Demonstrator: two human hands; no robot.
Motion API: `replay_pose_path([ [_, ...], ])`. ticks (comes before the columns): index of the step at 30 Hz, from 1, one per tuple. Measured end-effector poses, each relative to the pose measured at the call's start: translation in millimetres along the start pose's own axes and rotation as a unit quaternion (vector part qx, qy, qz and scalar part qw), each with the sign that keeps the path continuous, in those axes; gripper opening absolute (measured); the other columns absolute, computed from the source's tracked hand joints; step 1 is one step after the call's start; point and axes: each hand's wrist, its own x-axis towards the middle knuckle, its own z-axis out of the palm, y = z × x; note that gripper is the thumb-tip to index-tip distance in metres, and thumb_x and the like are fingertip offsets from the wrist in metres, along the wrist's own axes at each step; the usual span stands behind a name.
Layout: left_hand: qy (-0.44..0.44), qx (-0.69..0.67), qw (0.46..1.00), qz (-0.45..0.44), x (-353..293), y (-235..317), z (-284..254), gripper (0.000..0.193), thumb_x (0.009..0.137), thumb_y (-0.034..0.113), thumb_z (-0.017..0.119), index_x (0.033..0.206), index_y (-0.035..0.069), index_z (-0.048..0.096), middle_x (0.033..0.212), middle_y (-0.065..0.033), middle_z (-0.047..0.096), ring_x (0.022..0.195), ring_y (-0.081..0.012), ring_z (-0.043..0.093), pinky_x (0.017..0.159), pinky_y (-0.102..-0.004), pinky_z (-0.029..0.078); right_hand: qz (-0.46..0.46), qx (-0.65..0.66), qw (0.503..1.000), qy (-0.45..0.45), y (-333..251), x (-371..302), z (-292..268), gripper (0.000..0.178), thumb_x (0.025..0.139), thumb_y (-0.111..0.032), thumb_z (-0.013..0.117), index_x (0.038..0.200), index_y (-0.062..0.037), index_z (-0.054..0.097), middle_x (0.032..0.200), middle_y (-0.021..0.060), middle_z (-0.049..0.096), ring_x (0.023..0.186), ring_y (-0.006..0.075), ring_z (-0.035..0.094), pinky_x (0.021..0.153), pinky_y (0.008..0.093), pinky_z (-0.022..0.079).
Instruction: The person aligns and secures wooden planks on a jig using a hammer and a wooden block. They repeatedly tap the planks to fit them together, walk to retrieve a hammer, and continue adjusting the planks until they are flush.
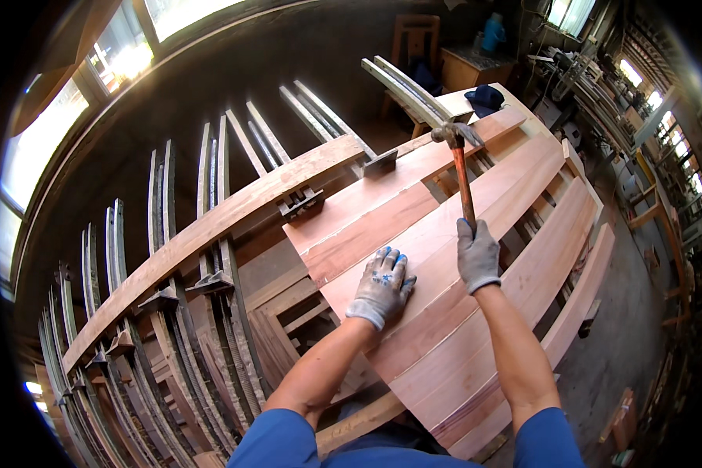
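Gripped by its wooden handle, a claw hammer (462, 175) is raised over the boards in my right hand (478, 256). The metal head points up and away from me. My left hand (382, 288) lies flat on a pinkish wooden board (437, 261), fingers spread. Both hands wear grey work gloves with blue at the fingertips. Several planks lie side by side under my hands, with pale lines along their seams. Gaps show between the longer planks toward the far right.
Long metal bar clamps (171, 312) stand in a row on the left, crossed by a long timber beam (210, 230). A dark blue cap (484, 101) rests at the far end of the boards. A chair (415, 39) and a cabinet (476, 70) bearing a blue flask (493, 33) are behind.
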Motion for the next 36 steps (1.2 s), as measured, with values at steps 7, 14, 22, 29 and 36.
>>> replay_pose_path([
  [7,0.005,-0.003,1.0,0.008,0.8,-0.5,-0.1,0.054,0.099,0.037,0.061,0.135,-0.002,0.059,0.145,-0.0243,0.053,0.141,-0.0423,0.043,0.12,-0.0503,0.032,0.035,-0.128,0.979,-0.157,8.6,7.6,-6.7,0.052,0.102,-0.052,0.052,0.101,-0.001,0.06,0.099,0.0324,0.07,0.099,0.0509,0.066,0.087,0.056,0.052],
  [14,-0.002,-0.023,1.0,0.01,2.9,-3.3,6.0,0.054,0.1,0.037,0.058,0.136,-0.003,0.058,0.148,-0.0245,0.051,0.142,-0.0425,0.041,0.121,-0.0502,0.031,0.005,-0.195,0.966,-0.17,21.0,-27.2,3.8,0.046,0.102,-0.047,0.057,0.1,-0.0014,0.06,0.094,0.0326,0.069,0.093,0.0525,0.066,0.082,0.0584,0.051],
  [22,0.074,-0.07,0.994,0.043,-1.0,-2.8,1.5,0.036,0.098,0.029,0.06,0.119,0.0,0.066,0.126,-0.0227,0.062,0.125,-0.041,0.054,0.111,-0.05,0.04,-0.096,-0.164,0.961,-0.2,21.6,-51.6,10.9,0.048,0.102,-0.05,0.056,0.095,-0.0028,0.059,0.085,0.0293,0.069,0.086,0.0501,0.067,0.077,0.0581,0.051],
  [29,0.078,-0.053,0.994,0.051,-1.4,-1.2,-9.6,0.018,0.093,0.021,0.066,0.099,0.004,0.066,0.102,-0.016,0.065,0.103,-0.035,0.06,0.094,-0.0475,0.047,-0.054,-0.097,0.973,-0.2,16.2,-67.5,4.2,0.047,0.101,-0.05,0.057,0.098,-0.0029,0.06,0.085,0.0302,0.068,0.087,0.0513,0.066,0.077,0.0587,0.051],
  [36,0.076,-0.044,0.995,0.051,-2.8,-0.9,-12.9,0.019,0.093,0.022,0.067,0.1,0.005,0.068,0.104,-0.0168,0.066,0.104,-0.0356,0.06,0.094,-0.0478,0.047,-0.052,-0.155,0.96,-0.229,0.0,-65.4,-16.6,0.048,0.1,-0.05,0.06,0.093,-0.0021,0.062,0.086,0.0296,0.068,0.086,0.0503,0.066,0.077,0.0567,0.051],
])
